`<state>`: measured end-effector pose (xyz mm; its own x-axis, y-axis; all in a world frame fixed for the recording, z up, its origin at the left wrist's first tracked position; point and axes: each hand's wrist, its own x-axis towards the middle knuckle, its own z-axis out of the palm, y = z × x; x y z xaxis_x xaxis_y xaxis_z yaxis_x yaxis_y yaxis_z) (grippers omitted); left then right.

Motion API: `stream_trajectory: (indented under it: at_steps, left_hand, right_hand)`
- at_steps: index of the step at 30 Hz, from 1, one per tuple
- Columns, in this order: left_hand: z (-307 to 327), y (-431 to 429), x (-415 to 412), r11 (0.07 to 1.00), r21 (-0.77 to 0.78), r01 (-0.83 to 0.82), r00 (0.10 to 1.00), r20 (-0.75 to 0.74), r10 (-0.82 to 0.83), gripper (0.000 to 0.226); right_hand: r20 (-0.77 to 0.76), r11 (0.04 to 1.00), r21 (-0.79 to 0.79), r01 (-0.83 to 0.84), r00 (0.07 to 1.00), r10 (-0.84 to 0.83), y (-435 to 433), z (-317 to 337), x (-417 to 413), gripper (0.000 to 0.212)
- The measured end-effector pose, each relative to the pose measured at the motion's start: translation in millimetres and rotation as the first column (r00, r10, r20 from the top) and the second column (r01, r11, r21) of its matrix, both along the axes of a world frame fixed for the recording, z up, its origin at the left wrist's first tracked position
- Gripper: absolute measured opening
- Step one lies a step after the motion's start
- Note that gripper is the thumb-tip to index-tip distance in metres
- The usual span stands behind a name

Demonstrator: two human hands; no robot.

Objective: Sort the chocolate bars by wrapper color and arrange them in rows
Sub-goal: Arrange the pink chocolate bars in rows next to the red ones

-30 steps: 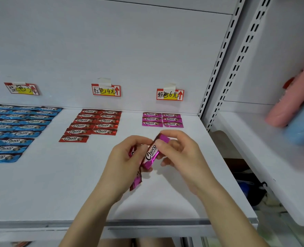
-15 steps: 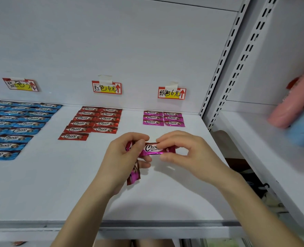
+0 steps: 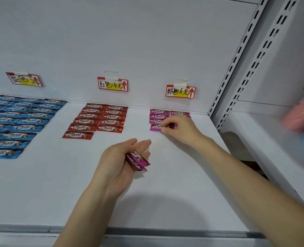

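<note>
Item 1, right hand [image 3: 180, 127]: half a second back it shared a bar with the other hand at mid-shelf. It has since reached out to 1 o'clock and pinches the pink bar [image 3: 156, 127] by its right end, laying it flat as the front left piece of the pink rows [image 3: 159, 115]. I judge it not yet let go.

Item 2, left hand [image 3: 120, 164]: at 6 o'clock, palm up, fingers loose. The spare pink bars [image 3: 137, 160] rest across them, cradled and not clenched.

Item 3, red rows [image 3: 97, 120] at 11 o'clock and blue rows [image 3: 17, 122] at 9 o'clock: lying as before.

Item 4, pink price label [image 3: 180, 91]: on the back wall, directly above the pink rows.

Status: I read a fourth pink row as just begun. The slot to the right of the new bar looks like the next to fill, from the stock in my left palm.
</note>
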<state>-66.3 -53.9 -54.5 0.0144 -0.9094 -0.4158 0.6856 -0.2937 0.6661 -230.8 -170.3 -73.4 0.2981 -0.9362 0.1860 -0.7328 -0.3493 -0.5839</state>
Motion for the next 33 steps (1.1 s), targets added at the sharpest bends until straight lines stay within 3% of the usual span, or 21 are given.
stream_trajectory:
  at_steps: [14,33]
  left_hand:
    - [-5.5,-4.2,2.6,0.999,0.026,-0.018,1.0,0.005,0.018,0.019]
    - [-6.9,-5.1,2.3,0.999,0.0,-0.048,0.999,-0.018,0.048,0.022]
  right_hand:
    - [-0.152,0.993,-0.08,-0.089,0.986,0.076,-14.4,-8.0,2.7,0.014]
    - [-0.134,0.989,-0.102,-0.108,0.986,0.094,-17.1,-8.2,-1.4,0.013]
